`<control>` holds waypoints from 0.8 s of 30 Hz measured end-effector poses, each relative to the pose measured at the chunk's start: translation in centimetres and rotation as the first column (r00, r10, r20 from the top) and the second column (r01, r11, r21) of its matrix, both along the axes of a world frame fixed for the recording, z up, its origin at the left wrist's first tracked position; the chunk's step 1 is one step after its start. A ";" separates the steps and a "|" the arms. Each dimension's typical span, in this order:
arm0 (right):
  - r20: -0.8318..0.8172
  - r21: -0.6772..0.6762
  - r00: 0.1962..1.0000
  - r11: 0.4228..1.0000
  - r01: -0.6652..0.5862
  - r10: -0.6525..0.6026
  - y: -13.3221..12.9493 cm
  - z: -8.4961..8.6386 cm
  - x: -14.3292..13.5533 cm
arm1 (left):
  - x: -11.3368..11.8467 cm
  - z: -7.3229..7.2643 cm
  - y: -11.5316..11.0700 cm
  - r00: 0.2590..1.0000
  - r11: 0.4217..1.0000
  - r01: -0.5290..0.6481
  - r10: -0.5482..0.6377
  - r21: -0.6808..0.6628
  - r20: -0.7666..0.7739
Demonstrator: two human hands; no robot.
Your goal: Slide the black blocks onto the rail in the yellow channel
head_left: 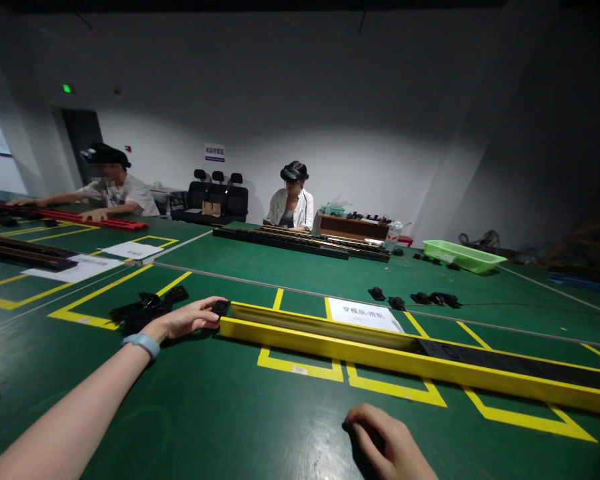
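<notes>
Head view, clock hours taken from its centre: one green bench (220, 413), marked with yellow tape; one yellow rail (380, 357), channel-shaped, lying at 4 o'clock and running on to the right-hand edge; one black insert (505, 365) inside its channel, towards the right; one left hand (193, 319), at 8 o'clock, pale blue wristband (144, 344) at the wrist, grasping a small black block (221, 307) at the rail's left end; whether block and rail touch cannot be told; one right hand (385, 437), at 5 o'clock, apart from the rail, fingers loosely curled; whether anything lies within cannot be told.

Also on the bench: a heap of black parts (143, 311), between 8 and 9 o'clock, just beside the left wrist; a printed white sheet (370, 315), at 4 o'clock, behind the rail; loose black pieces (433, 299), near 4 o'clock; a light green basket (463, 257), at 3 o'clock; long black rails (285, 241), about the centre; a red rail (115, 223), at 9 o'clock, under the hands of a co-worker (135, 193); a second co-worker (305, 207), seated at 12 o'clock.
</notes>
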State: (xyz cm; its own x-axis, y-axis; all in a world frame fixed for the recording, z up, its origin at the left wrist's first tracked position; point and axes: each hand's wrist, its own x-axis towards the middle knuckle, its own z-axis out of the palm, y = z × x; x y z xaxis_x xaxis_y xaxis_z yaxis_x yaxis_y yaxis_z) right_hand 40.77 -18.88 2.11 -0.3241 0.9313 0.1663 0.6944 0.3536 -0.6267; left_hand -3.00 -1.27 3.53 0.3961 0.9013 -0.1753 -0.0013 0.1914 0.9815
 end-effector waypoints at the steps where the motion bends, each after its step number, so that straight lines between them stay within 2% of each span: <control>1: -0.001 0.002 1.000 1.000 -0.001 0.001 0.0 0.0 0.0 | 0.1 0.1 -0.1 1.000 1.000 -0.004 0.004 0.001 -0.011; 6: 0.003 0.002 1.000 1.000 -0.005 0.005 0.0 -0.1 0.0 | 0.0 0.4 -0.4 0.998 1.000 0.013 -0.013 -0.010 -0.055; 24: 0.019 0.001 1.000 1.000 -0.002 0.002 -0.1 -0.1 0.0 | 0.2 0.8 -0.6 0.999 0.999 0.046 -0.045 -0.013 0.019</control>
State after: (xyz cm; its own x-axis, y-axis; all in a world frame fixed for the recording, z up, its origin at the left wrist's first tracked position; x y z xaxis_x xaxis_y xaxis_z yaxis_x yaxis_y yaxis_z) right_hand 40.81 -18.94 2.03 -0.3289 0.9306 0.1606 0.7058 0.3552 -0.6129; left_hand -2.82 -1.89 4.31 0.4400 0.8800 -0.1790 -0.0109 0.2045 0.9788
